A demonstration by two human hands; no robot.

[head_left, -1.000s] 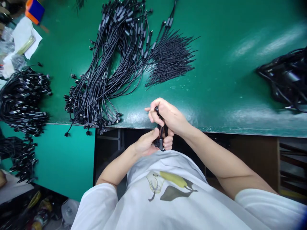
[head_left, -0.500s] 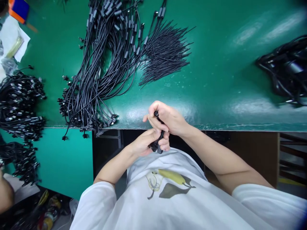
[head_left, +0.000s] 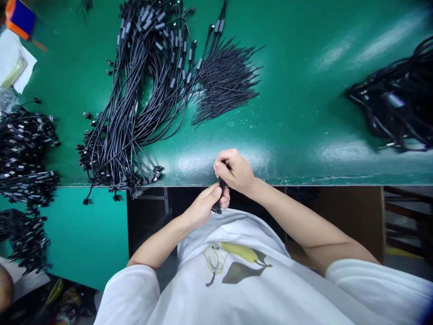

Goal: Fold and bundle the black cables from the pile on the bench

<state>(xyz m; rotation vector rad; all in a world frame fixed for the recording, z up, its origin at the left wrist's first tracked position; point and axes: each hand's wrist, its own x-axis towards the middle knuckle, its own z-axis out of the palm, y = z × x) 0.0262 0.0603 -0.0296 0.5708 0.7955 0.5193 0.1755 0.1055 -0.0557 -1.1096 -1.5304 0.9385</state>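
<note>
Just past the table's front edge, my left hand (head_left: 206, 203) is closed around a folded black cable (head_left: 217, 208), whose dark ends poke out below the fingers. My right hand (head_left: 237, 170) is curled in a fist over the cable's upper part, right above the left one. What the right fingertips pinch is mostly hidden. On the table beyond lie a long bundle of black cables (head_left: 131, 99) with grey sleeves and connector ends, and a fanned pile of thin black ties (head_left: 230, 79) beside it.
The green table (head_left: 297, 117) has a coiled heap of black cables (head_left: 399, 99) at right. Piles of connector ends (head_left: 25, 140) sit at left near white paper (head_left: 29, 72) and an orange-blue object (head_left: 20, 20). Another person's arm (head_left: 5, 289) shows at lower left.
My right hand has turned and its fingers have closed into a fist over the cable. The view has shifted slightly, moving the table items left.
</note>
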